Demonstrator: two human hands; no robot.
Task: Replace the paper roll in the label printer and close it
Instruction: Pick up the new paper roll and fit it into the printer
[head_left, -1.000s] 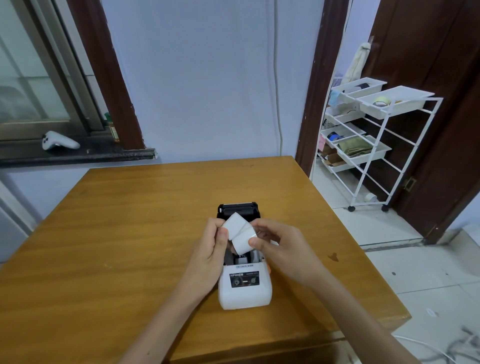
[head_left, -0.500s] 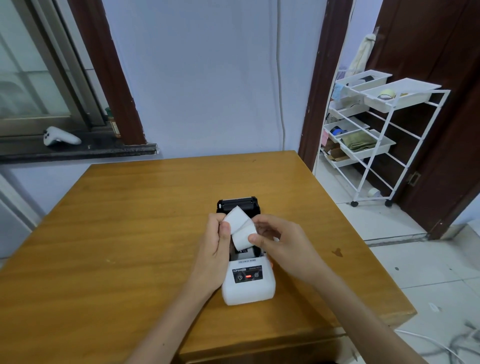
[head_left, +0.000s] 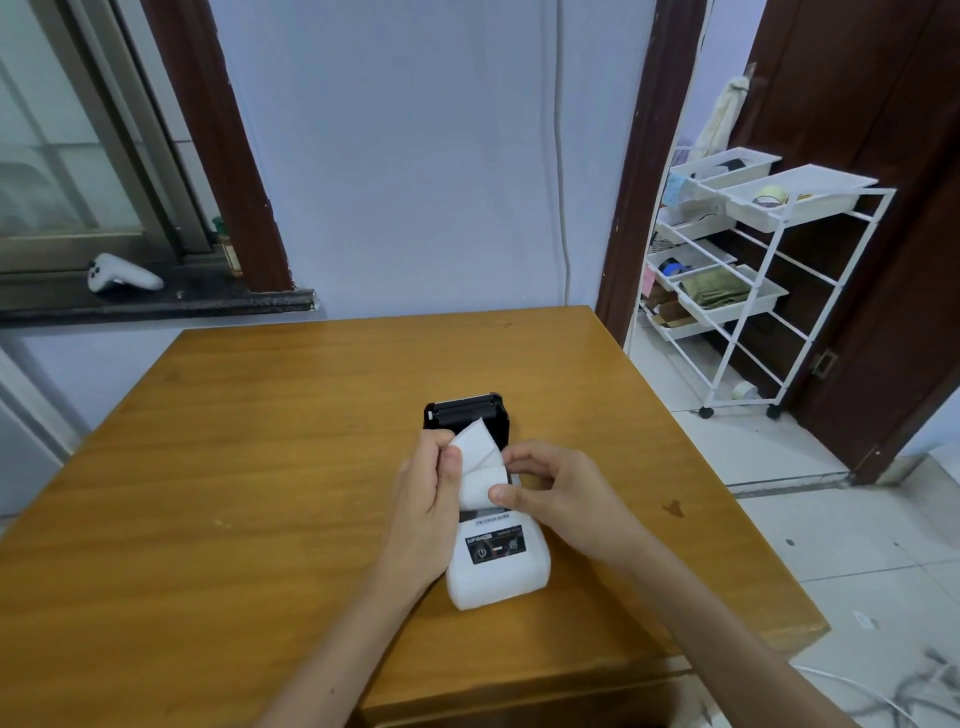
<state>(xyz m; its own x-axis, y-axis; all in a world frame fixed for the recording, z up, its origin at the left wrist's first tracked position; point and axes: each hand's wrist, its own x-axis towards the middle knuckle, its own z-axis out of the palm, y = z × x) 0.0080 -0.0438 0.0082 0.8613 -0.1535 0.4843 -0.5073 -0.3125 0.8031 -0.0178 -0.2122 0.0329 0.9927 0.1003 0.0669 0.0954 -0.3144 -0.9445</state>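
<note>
A small white label printer (head_left: 497, 569) lies on the wooden table (head_left: 260, 467), its black lid (head_left: 464, 411) swung open toward the far side. A white paper roll (head_left: 480, 473) sits over the open compartment, its loose end sticking up. My left hand (head_left: 423, 501) pinches the roll's left side and the loose end between thumb and fingers. My right hand (head_left: 553, 488) holds the roll's right side with thumb and fingertips. The compartment under the roll is mostly hidden by my hands.
The table's right edge drops to a tiled floor. A white wire rack (head_left: 737, 270) with trays stands by a dark door at the right. A white controller (head_left: 122, 275) rests on the window ledge at the left. Cables lie on the floor at the bottom right.
Both hands have stayed on the paper roll, which has sunk slightly toward the printer's compartment. The head camera has shifted a little, moving the scene in the frame.
</note>
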